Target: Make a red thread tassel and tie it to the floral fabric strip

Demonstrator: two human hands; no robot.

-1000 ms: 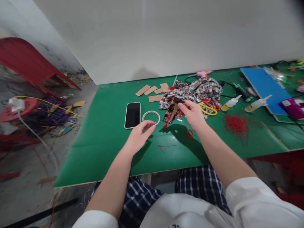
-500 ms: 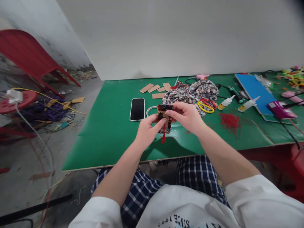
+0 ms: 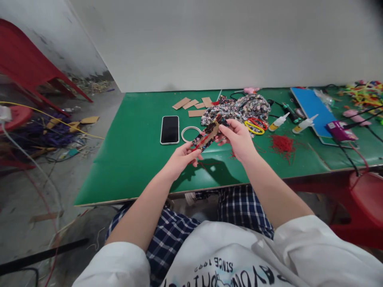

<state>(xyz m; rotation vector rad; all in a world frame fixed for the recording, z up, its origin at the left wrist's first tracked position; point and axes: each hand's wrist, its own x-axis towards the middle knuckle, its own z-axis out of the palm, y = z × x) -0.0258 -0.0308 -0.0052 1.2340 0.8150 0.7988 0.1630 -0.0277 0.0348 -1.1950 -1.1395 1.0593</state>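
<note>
Between my hands is a narrow strip of cardboard wrapped in dark floral fabric (image 3: 207, 135), tilted with its right end higher. Bare brown cardboard and some red thread show along its middle. My left hand (image 3: 183, 156) pinches the lower left end. My right hand (image 3: 237, 137) grips the upper right end between thumb and fingers. Just behind the strip a white ring (image 3: 191, 128) lies on the green table (image 3: 134, 159). Crumpled floral cloth (image 3: 251, 107) lies beyond my right hand, with red-and-yellow-handled scissors (image 3: 255, 126) on its near edge.
A phone (image 3: 170, 130) lies left of the ring, with several cardboard pieces (image 3: 196, 113) behind. Rightward are two glue bottles (image 3: 279, 122), red thread scraps (image 3: 283, 145), a blue board (image 3: 312, 111) and a purple packet (image 3: 341, 130). A white panel (image 3: 191, 48) stands along the back.
The fabric-covered piece has turned from upright to a slant, and my hands have moved apart to its two ends. The red tassel that hung below it no longer hangs there. The view has shifted slightly.
</note>
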